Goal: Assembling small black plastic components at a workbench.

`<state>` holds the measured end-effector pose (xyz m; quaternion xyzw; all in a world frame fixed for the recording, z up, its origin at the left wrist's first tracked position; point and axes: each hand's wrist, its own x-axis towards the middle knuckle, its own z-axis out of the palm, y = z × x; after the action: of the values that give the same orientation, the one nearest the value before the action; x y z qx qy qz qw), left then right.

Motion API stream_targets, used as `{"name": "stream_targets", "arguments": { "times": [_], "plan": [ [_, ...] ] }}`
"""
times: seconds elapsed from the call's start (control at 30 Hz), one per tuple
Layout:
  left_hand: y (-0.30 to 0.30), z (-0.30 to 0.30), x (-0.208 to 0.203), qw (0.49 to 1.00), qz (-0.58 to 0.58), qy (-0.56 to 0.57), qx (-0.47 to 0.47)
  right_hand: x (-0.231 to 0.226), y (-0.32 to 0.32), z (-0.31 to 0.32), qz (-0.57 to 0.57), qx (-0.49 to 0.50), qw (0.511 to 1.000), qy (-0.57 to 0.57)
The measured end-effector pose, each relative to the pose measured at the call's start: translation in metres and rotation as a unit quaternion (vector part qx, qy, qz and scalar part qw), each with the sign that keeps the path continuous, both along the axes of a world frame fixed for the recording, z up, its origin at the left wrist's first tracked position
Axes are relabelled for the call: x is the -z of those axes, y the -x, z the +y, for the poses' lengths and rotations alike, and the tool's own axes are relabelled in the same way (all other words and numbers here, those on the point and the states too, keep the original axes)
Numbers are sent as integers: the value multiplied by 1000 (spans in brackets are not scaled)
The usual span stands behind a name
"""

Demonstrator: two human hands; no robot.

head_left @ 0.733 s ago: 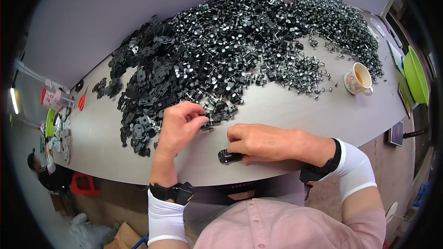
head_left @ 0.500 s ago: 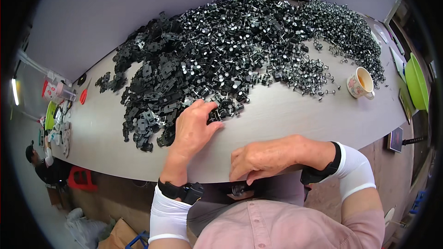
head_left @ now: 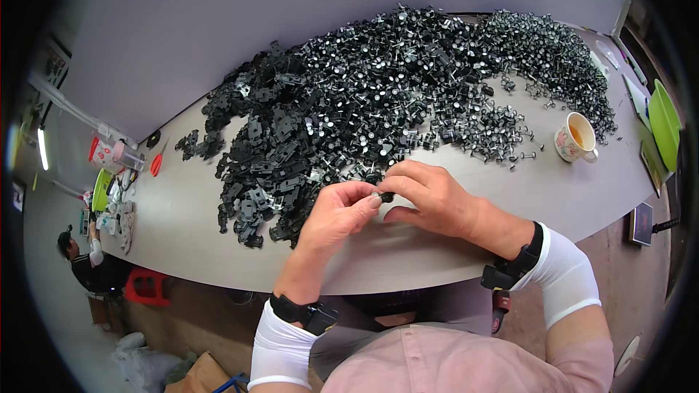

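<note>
Just above the table's near middle, my two hands meet. My left hand [head_left: 336,220] pinches a small black wheeled part [head_left: 386,196] between thumb and fingers. From the other side, the curled fingers of my right hand [head_left: 439,202] close on the same part, which they partly cover. Right behind my hands spreads a big heap of small wheel-and-axle pieces [head_left: 378,102], black with silvery faces. Its left part turns into flat black plastic toy-car bases [head_left: 255,196], close to my left hand.
More silvery wheel axles [head_left: 561,58] lie at the far right. A patterned cup [head_left: 570,147] with amber liquid stands on the right, near a green basin [head_left: 663,127]. Red scissors [head_left: 157,163] lie on the left. Beyond sits another person [head_left: 87,266] by a red stool [head_left: 148,287].
My left hand has left the heap's near edge and come right, now with a small part. My right hand has risen from the table edge to meet it. The view has shifted slightly.
</note>
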<state>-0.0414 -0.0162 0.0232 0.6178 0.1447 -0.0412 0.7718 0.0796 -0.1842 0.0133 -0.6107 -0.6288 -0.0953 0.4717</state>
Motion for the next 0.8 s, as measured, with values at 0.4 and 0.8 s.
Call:
{"name": "stream_targets", "arguments": {
  "times": [0.4,0.8],
  "plan": [
    [37,34,-12,940,-42,-270,-206,16,-16,-11,27,32,991,126],
    [48,27,1,682,-58,-725,-68,17,-19,-14,-23,63,974,215]
  ]
}}
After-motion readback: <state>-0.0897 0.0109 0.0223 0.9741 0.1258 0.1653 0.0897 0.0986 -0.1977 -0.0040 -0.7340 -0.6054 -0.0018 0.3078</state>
